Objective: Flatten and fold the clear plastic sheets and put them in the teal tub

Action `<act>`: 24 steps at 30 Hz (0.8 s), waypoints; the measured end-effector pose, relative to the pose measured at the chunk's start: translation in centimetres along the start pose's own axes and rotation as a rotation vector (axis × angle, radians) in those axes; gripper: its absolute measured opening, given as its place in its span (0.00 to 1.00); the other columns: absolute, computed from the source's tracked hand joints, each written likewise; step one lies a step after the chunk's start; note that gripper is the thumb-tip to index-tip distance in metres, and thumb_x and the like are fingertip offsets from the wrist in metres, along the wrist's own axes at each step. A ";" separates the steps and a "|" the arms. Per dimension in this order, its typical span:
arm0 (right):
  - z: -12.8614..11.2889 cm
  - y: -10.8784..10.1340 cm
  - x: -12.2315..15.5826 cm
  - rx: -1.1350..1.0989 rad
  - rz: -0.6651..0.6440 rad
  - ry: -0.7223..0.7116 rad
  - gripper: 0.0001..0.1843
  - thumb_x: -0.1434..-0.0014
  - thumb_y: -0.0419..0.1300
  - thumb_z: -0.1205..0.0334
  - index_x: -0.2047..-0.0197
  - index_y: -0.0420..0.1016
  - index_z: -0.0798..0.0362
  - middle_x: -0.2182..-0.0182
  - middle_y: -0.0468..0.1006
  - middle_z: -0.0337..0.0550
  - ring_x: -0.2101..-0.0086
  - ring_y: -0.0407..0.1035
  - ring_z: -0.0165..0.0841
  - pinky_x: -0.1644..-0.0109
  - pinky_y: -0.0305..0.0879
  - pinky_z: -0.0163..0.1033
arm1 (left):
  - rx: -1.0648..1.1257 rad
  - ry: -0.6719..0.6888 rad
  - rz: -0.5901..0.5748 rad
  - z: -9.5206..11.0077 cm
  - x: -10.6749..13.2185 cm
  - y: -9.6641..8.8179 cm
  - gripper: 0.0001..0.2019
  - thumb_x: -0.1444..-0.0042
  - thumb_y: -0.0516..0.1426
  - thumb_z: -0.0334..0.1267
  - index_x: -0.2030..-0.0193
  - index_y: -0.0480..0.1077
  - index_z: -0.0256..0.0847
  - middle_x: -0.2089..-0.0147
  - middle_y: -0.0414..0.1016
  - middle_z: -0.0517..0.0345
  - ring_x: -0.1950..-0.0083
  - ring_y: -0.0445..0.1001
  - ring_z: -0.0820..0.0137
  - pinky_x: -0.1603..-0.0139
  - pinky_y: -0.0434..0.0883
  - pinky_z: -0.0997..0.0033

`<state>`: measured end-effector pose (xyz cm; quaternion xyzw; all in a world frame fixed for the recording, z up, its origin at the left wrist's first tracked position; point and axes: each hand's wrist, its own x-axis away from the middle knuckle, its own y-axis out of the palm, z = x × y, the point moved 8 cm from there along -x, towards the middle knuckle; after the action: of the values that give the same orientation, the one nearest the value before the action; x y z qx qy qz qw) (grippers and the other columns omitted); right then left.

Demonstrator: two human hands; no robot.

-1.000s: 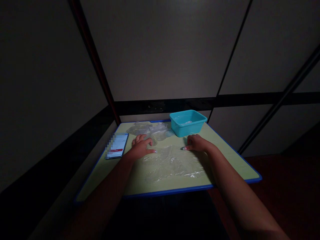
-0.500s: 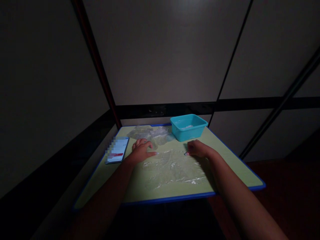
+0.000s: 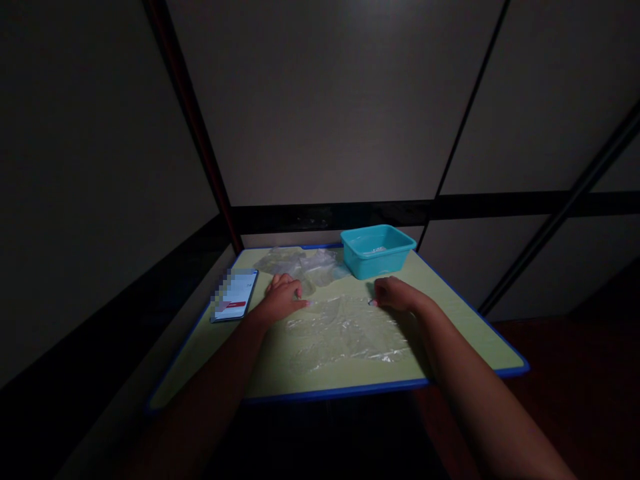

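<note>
While both hands sit down flat on the far corners of it, the clear plastic bag (image 3: 345, 330) lies spread out in the middle of the green table (image 3: 465, 320), crinkly and shiny. Its long axis runs pretty much 9 to 3 o'clock, parallel to the near blue edge, and I honestly can't tell which end is the mouth.

The left hand (image 3: 281, 301) rests at the bag's 10 o'clock corner, fingers loosely out with the thumb pointing toward 3, touching the plastic, not clamped on anything. The right hand (image 3: 395, 293) is at the 2 o'clock corner, fingers curled with tips on the plastic; whether it's pinching the film I can't make out, too dim.

A turquoise tub (image 3: 377, 249) sits at 12 o'clock just past the right hand, a heap of more clear plastic bags (image 3: 303, 262) is at 11, and a phone (image 3: 234, 295) with a lit screen lies at 9, just beside the left hand.
</note>
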<state>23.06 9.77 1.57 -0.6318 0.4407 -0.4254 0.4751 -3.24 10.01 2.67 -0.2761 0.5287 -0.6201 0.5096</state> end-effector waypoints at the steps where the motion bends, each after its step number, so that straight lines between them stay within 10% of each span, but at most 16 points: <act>1: -0.1 -0.1 0.1 -0.005 0.004 -0.001 0.10 0.49 0.63 0.60 0.64 0.74 0.57 0.68 0.76 0.45 0.69 0.65 0.32 0.72 0.51 0.32 | 0.004 0.008 -0.014 0.1 0.0 0.1 0.09 0.55 0.62 0.43 0.71 0.68 0.42 0.61 0.66 0.55 0.52 0.62 0.61 0.49 0.58 0.65; 14: -1.0 -0.6 0.5 -0.126 0.035 -0.062 0.08 0.48 0.62 0.62 0.64 0.74 0.56 0.67 0.77 0.45 0.69 0.67 0.32 0.70 0.55 0.31 | 0.386 0.055 -0.016 0.7 0.1 -0.6 0.09 0.47 0.52 0.44 0.72 0.62 0.41 0.75 0.64 0.64 0.71 0.64 0.71 0.71 0.61 0.73; 24: -0.9 -0.4 0.2 -0.121 0.043 -0.066 0.09 0.49 0.63 0.62 0.63 0.73 0.56 0.66 0.77 0.46 0.67 0.68 0.33 0.69 0.56 0.32 | 0.619 0.040 -0.090 0.7 -0.1 0.3 0.10 0.46 0.50 0.45 0.67 0.64 0.41 0.70 0.71 0.60 0.68 0.70 0.71 0.66 0.66 0.72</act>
<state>22.35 9.42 2.12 -0.6635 0.4632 -0.3663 0.4594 -2.45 9.88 2.62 -0.1188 0.3119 -0.7788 0.5311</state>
